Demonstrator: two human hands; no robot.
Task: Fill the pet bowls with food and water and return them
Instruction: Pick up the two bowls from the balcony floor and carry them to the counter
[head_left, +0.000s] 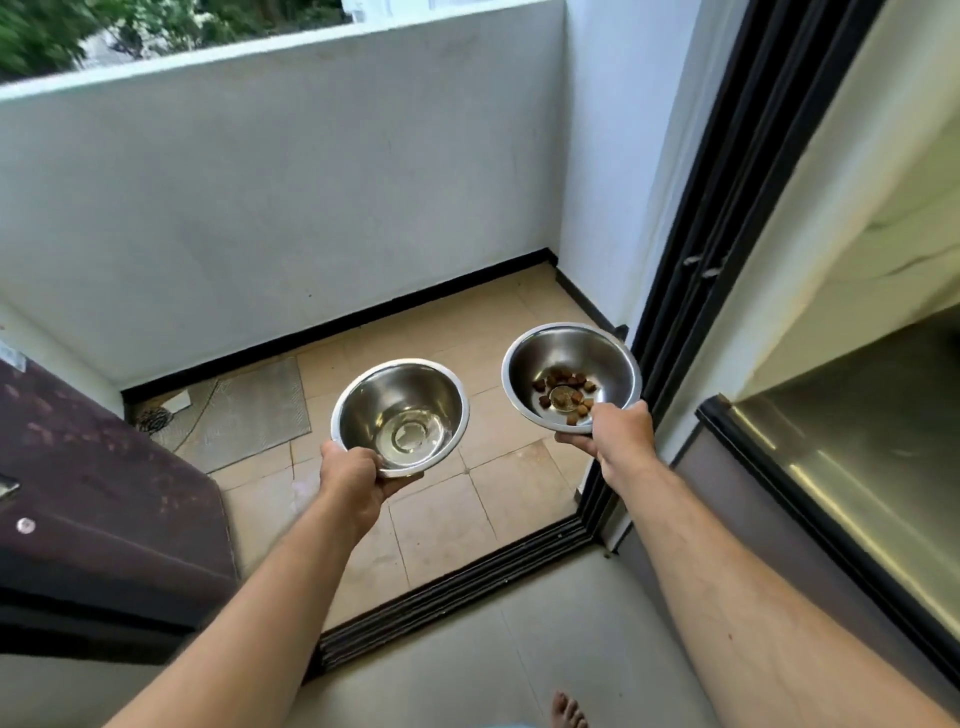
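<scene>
My left hand (350, 480) grips the near rim of a steel bowl (410, 387) that holds a shallow pool of water (410, 439). My right hand (618, 434) grips the near rim of a second steel bowl (576, 353) with several brown kibble pieces (563, 395) in its bottom. Both bowls are held out in the air at about waist height, above the tan tiles of a balcony floor (441, 525). The right bowl is a little farther and higher than the left one.
A black sliding-door track (457, 587) crosses the floor between the grey indoor tiles and the balcony. A grey mat (249, 410) and a floor drain (153, 418) lie at the balcony's left. A dark cabinet (98, 499) stands at left, a dark door frame (727, 208) at right. My bare foot (569, 712) shows below.
</scene>
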